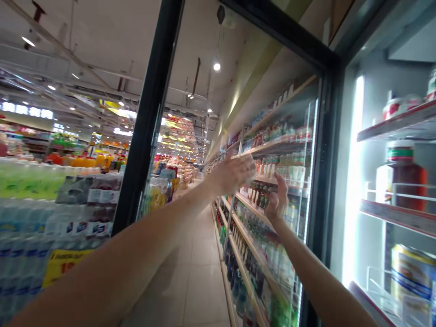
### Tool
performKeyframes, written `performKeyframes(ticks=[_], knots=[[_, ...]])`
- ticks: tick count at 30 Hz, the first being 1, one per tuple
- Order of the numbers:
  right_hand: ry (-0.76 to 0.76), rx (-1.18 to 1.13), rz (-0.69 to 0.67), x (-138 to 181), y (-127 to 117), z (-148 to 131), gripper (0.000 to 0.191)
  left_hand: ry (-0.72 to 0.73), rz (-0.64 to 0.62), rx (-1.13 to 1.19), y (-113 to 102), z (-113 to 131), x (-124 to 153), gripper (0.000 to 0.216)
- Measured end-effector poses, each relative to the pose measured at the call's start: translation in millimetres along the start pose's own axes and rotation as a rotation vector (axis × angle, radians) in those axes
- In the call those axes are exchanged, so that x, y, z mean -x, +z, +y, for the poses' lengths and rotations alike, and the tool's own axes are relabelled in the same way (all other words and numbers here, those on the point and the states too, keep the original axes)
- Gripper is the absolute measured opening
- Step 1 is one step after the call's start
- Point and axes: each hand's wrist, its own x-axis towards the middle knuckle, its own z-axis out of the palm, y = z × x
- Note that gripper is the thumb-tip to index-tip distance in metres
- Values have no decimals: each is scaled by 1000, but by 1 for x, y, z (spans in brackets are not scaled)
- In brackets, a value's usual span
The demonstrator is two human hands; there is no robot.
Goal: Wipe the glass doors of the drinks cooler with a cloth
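Observation:
My left hand (235,175) reaches out at arm's length and lies flat against the glass door (204,113) of a cooler, fingers stretched and slightly blurred. My right hand (277,200) is a little lower and to the right, palm on the same glass with fingers pointing up. Neither hand holds anything. The door has a black frame (150,113) and stands swung open. Through the glass I see a shop aisle with shelves of bottled drinks (265,236).
To the right is the lit cooler interior with white wire shelves, a dark red bottle (405,177) and a large tin (412,272) below it. At left stand stacked packs of bottled water (41,218) with a yellow price sign (63,265). A tiled aisle floor (197,277) runs ahead.

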Motion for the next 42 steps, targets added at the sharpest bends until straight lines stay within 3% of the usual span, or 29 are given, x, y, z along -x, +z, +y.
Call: performKeyframes(ticks=[2,3,6,8,10,12,14,16,18,19,20,21,24,26,28,31,32,33,36,38,39,42], knots=[[6,-29,13,0,0,1,55,-131,44,-19,-2,-5,-8,39],[9,-38,13,0,0,2,56,-89,37,-6,1,0,-8,39],[30,-51,14,2,0,5,55,232,-40,66,12,22,-1,35],[30,-68,14,3,0,7,55,291,-73,65,10,18,3,35],[21,-80,15,3,0,8,55,110,-51,0,-4,-7,4,38],[7,-69,3,3,0,6,54,-241,53,-99,-21,-34,11,40],[-6,-48,-12,2,1,4,55,-355,87,-126,-30,-42,26,41],[-10,-17,-24,1,1,1,56,-165,41,-87,-28,-30,47,44],[-18,11,-36,1,2,0,55,235,-74,9,-21,-13,66,46],[-23,16,-35,1,2,0,55,336,-125,30,-20,-11,72,46],[-28,16,-34,1,2,0,55,317,-137,21,-21,-14,74,45],[-35,13,-34,1,3,1,54,201,-119,-11,-24,-23,74,43],[-45,14,-33,1,3,2,54,-322,28,-143,-41,-54,73,44],[-50,23,-33,1,3,2,54,-469,61,-178,-45,-53,86,47],[-54,26,-31,1,3,2,53,-366,16,-163,-40,-28,111,49],[-65,34,-31,1,3,1,53,206,-77,-66,-30,9,146,45],[-65,35,-31,1,3,1,53,268,-98,-62,-30,12,150,45],[-64,36,-29,1,3,1,53,239,-101,-76,-32,8,148,45],[-70,29,-27,1,4,1,51,-256,-34,-181,-41,-18,131,47],[-76,24,-23,1,4,1,50,-358,-19,-185,-41,-23,125,48],[-81,21,-25,1,4,1,50,-274,-39,-157,-38,-18,126,49],[-73,14,-22,2,4,1,50,222,-128,-28,-24,8,135,48]])
